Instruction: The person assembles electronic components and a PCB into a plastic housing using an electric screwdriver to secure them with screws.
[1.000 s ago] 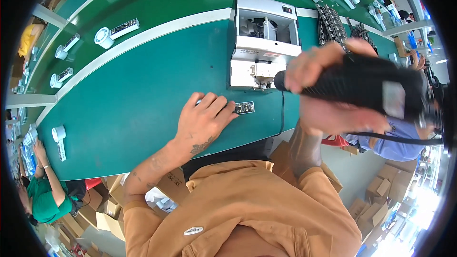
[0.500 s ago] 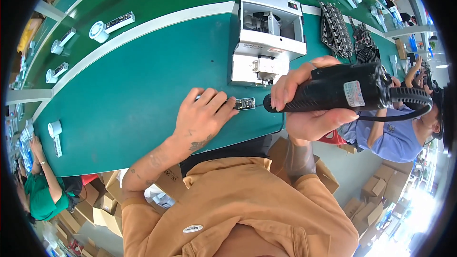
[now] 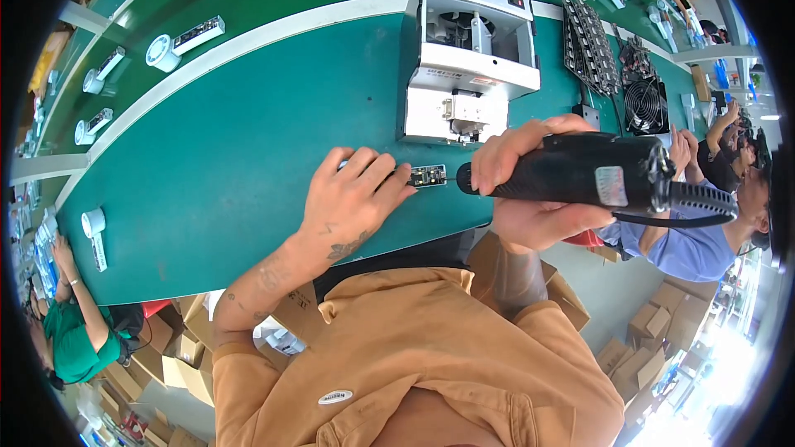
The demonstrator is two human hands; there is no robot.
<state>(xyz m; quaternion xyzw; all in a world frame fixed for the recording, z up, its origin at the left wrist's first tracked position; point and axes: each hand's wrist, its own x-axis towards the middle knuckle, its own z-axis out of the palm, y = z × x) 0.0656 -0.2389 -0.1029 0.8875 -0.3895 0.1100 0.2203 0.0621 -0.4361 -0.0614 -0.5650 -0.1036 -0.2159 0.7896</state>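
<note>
Positions refer to a clock face centred on the view, with 12 at the top edge.

Orientation. The power screwdriver (image 3: pixel 571 170) lies at 3 o'clock, held above the edge of the green table (image 3: pixel 224 157). Its long axis runs from 9 to 3, nearly level across the view. The nose and thin bit (image 3: pixel 451 180) point to 9 o'clock; the cable end (image 3: pixel 700 199) points to 3. The circuit-board unit (image 3: pixel 429 175) rests on the table just off centre toward 2, its long axis also on the 9-to-3 line. The bit is at its exposed end; contact cannot be confirmed.

Hands. The left hand (image 3: pixel 352 194), at 9 o'clock near centre, is curled over the unit, gripping it and covering most of its length. The right hand (image 3: pixel 530 219) is wrapped around the screwdriver body near the nose. The hands are apart.

Quantities. Power screwdriver: one. Unit under the left hand: one. Silver machine (image 3: pixel 455 74) at 1 o'clock: one. Black fan (image 3: pixel 645 106) at 2 o'clock: one. White-headed units (image 3: pixel 163 53): three on the far green strip between 9 and 10, plus one on the table at 9.
</note>
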